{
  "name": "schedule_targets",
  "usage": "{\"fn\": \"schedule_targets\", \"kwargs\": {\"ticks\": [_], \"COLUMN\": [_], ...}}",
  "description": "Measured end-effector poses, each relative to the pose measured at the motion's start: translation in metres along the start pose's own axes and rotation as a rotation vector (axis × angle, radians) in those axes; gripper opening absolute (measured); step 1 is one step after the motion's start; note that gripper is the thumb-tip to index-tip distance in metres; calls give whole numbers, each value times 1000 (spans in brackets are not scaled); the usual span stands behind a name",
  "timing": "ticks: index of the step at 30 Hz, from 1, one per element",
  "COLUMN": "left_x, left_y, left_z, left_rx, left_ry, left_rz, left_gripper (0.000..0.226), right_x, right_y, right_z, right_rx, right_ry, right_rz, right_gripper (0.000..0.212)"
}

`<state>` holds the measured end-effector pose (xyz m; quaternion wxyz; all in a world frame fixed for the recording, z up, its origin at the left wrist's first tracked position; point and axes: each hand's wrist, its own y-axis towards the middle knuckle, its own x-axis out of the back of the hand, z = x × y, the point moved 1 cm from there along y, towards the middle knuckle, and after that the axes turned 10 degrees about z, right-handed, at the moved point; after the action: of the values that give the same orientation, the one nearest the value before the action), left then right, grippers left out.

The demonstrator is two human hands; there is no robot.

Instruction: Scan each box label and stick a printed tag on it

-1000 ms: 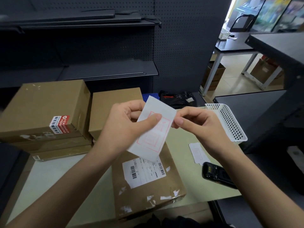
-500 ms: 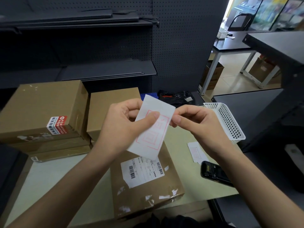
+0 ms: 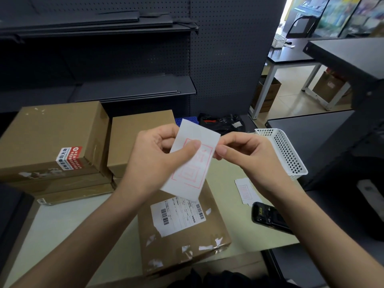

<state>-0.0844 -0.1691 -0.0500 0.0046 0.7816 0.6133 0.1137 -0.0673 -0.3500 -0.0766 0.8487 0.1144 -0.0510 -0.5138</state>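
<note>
A white printed tag with a red frame is held up above the table. My left hand grips it, thumb across its face. At the tag's right edge, my right hand pinches it between thumb and forefinger. Below the tag lies a flat brown box with a white barcode label on top. A black handheld scanner lies on the table to the right of that box.
Stacked brown boxes and another brown box stand at the back left. A white mesh basket sits at the right, with a spare tag below it. Dark shelving rises behind; a black device lies at the back.
Both hands and the tag have stayed almost where they were. The right fingertips have shifted slightly along the tag's right edge.
</note>
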Motion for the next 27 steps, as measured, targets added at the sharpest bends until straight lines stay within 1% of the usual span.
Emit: {"fn": "schedule_targets", "kwargs": {"ticks": [3,5,6,9,10,11,13,15,18,21,27], "left_x": [-2,-3,-2,0,0,-2,-5,-8,-12,-15,-20], "left_y": [1,4,6,12,12,12,11,11,12,13,14], "left_z": [2,6,8,16,17,18,19,22,27,28,29], "left_rx": [2,-15,-38,-137,-172,-205,-258,-274,-288,-313,-326], "left_ry": [0,48,111,396,473,533,618,640,633,691,747], "left_rz": [3,-10,-41,-197,-230,-237,-201,-168,-174,-176,-137], "left_gripper": [5,8,15,46,49,46,31,20,20,18,14], "right_x": [1,1,1,3,3,3,3,3,3,4,7], "right_y": [0,0,0,1,2,2,2,2,2,3,3], "right_z": [-1,-1,-2,-6,-7,-9,-11,-11,-11,-12,-15], "right_rx": [9,8,2,-25,-34,-42,-43,-38,-30,-21,-20], "right_ry": [-31,-55,-66,-108,-122,-137,-170,-186,-210,-229,-240], "right_rz": [-12,-28,-41,-102,-120,-133,-144,-140,-142,-142,-131], "right_gripper": [5,3,2,7,4,2,9,13,15,16,14]}}
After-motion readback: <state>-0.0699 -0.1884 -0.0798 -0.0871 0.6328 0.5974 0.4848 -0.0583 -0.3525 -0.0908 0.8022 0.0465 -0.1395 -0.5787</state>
